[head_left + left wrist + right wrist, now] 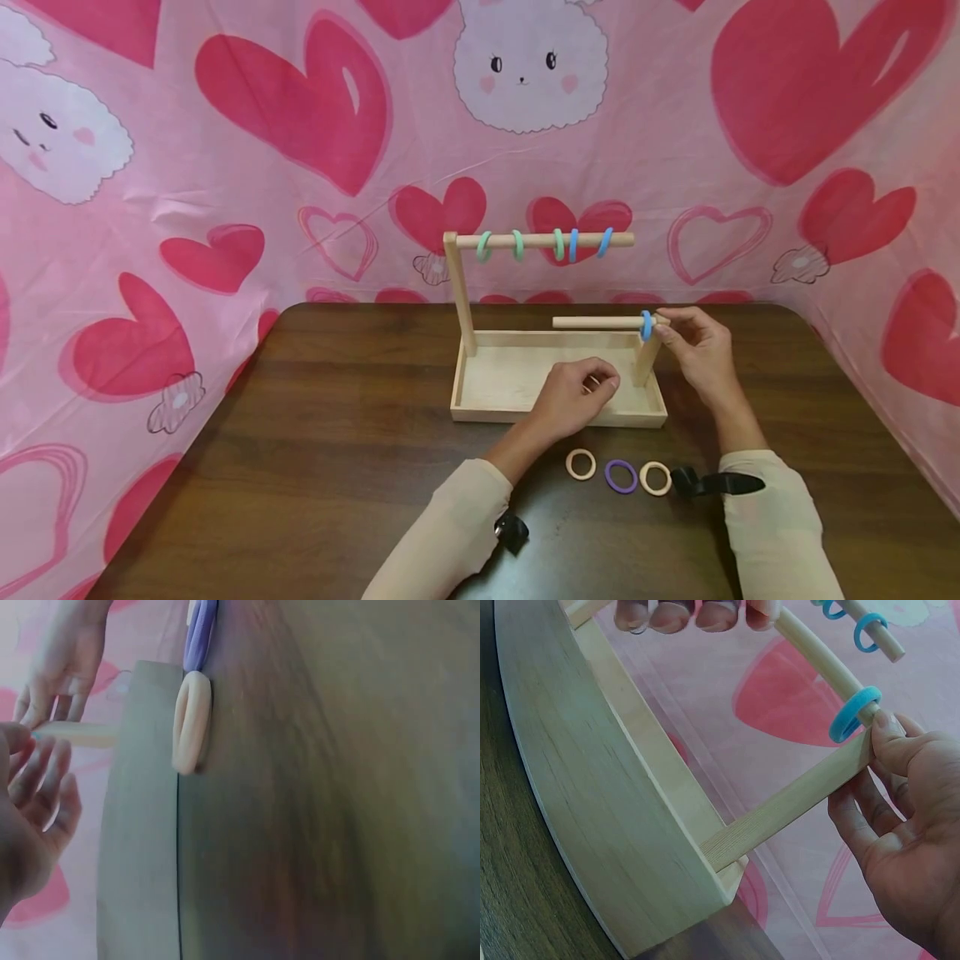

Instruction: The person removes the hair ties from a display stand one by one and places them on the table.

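A wooden rack stands on a shallow wooden tray (pixel 480 414). My right hand (pixel 701 346) pinches the top of its short post (pixel 795 799), thumb on the near side and fingers behind. Right beside the thumb, a blue ring (pixel 853 716) hangs at the post end of the lower rod (pixel 596 322). My left hand (pixel 573 396) hovers over the tray's front with loosely bent fingers and holds nothing. On the upper rod (pixel 536 241) hang three green rings, one of them a green ring (pixel 518 245) near the middle, and two blue rings, the outer being a blue ring (pixel 604 242).
In front of the tray, a purple ring (pixel 607 477) lies between two natural wood rings, the left wood ring (pixel 568 468) and the right wood ring (pixel 645 483). A tall post (pixel 461 296) carries the upper rod. Behind the brown table (pixel 315 467) hangs a pink heart-patterned cloth (pixel 270 167).
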Demonstrator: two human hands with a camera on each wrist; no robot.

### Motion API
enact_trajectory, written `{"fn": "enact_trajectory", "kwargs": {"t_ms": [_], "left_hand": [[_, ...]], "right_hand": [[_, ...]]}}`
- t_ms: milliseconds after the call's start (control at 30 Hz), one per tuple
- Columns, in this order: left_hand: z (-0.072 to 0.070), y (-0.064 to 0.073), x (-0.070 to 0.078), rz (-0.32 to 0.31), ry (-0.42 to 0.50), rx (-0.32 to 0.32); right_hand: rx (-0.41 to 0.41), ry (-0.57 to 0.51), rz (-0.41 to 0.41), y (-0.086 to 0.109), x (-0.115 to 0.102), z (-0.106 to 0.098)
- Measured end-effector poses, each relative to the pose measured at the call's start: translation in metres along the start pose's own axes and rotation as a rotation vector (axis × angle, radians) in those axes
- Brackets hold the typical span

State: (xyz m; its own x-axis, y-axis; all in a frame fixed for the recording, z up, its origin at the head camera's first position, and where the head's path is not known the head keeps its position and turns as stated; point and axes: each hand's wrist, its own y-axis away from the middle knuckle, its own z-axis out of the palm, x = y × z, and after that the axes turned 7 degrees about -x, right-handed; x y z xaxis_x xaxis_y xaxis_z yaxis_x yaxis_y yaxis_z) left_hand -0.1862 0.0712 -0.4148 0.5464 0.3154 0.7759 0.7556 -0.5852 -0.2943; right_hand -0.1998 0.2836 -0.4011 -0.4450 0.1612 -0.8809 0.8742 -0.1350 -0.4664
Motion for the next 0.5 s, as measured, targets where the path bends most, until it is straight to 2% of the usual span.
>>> {"fn": "enact_trajectory", "kwargs": {"t_ms": [200,500], "left_hand": [[0.009,-0.005,-0.001,-0.016,0.039,0.101],[0.014,-0.013,0.005,0.009,0.007,0.148]], "right_hand": [[-0.007,-0.017,0.009,-0.001,0.001,-0.001],[-0.004,0.013,0.021,-0.001,0.000,-0.001]]}}
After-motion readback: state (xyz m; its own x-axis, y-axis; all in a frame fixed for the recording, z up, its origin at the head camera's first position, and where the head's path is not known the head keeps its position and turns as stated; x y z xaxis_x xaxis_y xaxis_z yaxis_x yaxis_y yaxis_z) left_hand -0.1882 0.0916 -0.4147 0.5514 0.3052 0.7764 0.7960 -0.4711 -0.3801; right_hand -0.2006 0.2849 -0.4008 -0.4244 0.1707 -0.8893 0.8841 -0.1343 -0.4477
